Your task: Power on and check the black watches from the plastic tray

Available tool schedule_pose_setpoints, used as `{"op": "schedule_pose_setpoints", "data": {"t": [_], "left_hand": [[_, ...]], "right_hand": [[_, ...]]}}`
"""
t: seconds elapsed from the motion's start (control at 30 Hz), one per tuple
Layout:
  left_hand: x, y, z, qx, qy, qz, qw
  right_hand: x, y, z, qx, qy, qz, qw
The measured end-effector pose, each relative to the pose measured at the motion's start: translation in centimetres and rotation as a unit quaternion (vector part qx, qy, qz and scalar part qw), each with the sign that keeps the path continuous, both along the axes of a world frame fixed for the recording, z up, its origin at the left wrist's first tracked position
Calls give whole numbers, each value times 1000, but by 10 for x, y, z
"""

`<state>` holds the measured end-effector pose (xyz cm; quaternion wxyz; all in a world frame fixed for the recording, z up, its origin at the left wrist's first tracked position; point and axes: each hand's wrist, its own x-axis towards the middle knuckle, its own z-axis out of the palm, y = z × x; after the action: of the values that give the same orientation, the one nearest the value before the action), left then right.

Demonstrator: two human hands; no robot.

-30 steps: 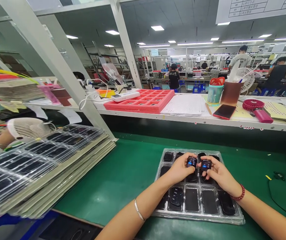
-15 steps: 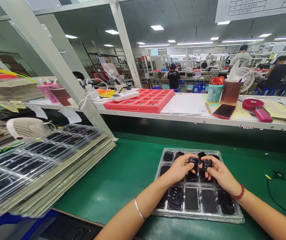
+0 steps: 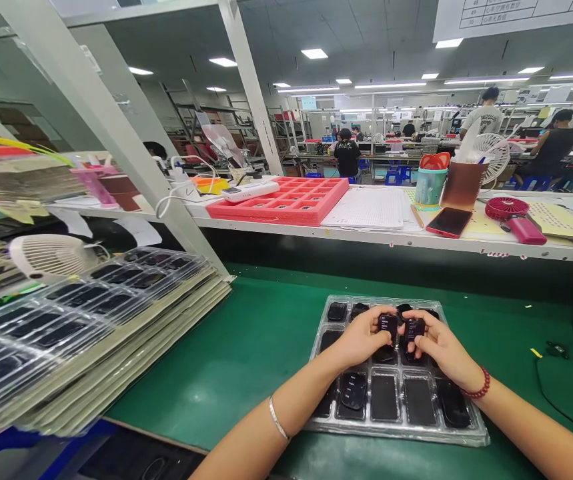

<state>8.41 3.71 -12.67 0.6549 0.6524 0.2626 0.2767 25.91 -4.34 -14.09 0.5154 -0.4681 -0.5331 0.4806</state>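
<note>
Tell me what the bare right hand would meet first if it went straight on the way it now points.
Most likely the small black rounded-square device in the bare left hand, or that hand's fingers: the right hand points inward toward them. Depth between the hands is unclear.

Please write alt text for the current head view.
A person's left hand and right hand each hold a small black device with lit text above a clear tray on a green table; a tray stack lies at left.
</note>
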Motion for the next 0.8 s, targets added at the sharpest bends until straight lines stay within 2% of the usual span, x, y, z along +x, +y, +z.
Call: {"op": "schedule_pose_setpoints", "data": {"t": [0.13, 0.8], "left_hand": [[-1, 1, 2, 4, 30, -9, 1000], [0, 2, 2, 0, 33, -19, 999]], "right_hand": [[2, 1, 0, -6, -9, 2, 1000], [0, 1, 1, -19, -2, 12, 1000]]}}
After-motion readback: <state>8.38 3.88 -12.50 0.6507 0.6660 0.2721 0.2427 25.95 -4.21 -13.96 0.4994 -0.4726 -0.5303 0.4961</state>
